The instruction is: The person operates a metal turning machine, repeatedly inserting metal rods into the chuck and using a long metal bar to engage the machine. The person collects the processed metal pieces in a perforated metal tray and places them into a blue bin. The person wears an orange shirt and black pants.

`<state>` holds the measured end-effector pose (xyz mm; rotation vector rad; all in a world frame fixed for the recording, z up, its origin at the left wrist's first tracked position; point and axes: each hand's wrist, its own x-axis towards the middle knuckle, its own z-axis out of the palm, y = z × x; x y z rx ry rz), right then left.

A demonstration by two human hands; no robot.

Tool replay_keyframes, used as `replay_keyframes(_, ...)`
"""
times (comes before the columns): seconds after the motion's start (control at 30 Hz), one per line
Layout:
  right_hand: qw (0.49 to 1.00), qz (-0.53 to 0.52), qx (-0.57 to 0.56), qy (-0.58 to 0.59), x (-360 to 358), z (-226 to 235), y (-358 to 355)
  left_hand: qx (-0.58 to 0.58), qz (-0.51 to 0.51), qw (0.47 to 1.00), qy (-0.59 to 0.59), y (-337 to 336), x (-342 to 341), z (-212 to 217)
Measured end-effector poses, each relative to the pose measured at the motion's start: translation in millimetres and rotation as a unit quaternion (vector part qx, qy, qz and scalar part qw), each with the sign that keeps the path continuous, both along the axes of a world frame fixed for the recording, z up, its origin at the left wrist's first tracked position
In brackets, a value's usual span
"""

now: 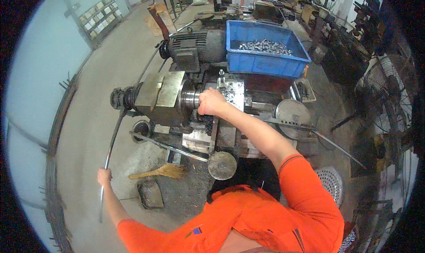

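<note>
At lower left the rod (114, 142) is gripped by the left hand (105, 176), its long axis slanted up-right; at centre the right hand (211, 102) is curled just right of the chuck (190, 99), any hold hidden

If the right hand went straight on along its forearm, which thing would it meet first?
Most likely the shiny metal cylinder just beyond the right hand; whether they already touch is unclear.

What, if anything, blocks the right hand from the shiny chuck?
Nothing visible: the right hand is at the end of the shiny chuck; contact is hidden. The left hand grips the long rod.
</note>
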<state>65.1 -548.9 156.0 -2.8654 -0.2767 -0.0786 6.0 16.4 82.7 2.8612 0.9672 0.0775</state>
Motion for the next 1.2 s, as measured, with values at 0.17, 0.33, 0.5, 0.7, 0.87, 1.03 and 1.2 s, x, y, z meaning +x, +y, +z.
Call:
replay_keyframes(0.17,0.999,0.029,-0.003,0.013,6,-9,-6,0.078,-0.09,0.989,-0.089,-87,-63,-12)
replay_keyframes(0.33,0.999,0.032,-0.025,0.021,1,-3,-5,0.042,-0.085,0.993,-0.064,-157,-92,-8)
replay_keyframes(0.5,0.993,0.037,-0.109,-0.021,-15,17,-15,-0.125,-0.171,0.977,0.005,-112,-85,-2)
replay_keyframes(0.7,0.995,0.078,0.011,0.053,14,15,-23,-0.338,-0.174,0.924,-0.039,-127,-33,-12)
replay_keyframes(0.87,0.997,0.027,-0.024,0.072,13,11,-6,-0.393,-0.173,0.898,-0.098,-138,-42,0)
replay_keyframes(1.03,0.999,-0.004,-0.042,0.024,-7,40,-21,-0.477,-0.189,0.851,-0.112,-117,-45,-15)
replay_keyframes(1.2,0.99,0.017,-0.134,-0.026,-34,79,-109,-0.468,-0.161,0.866,-0.068,-135,-48,4)
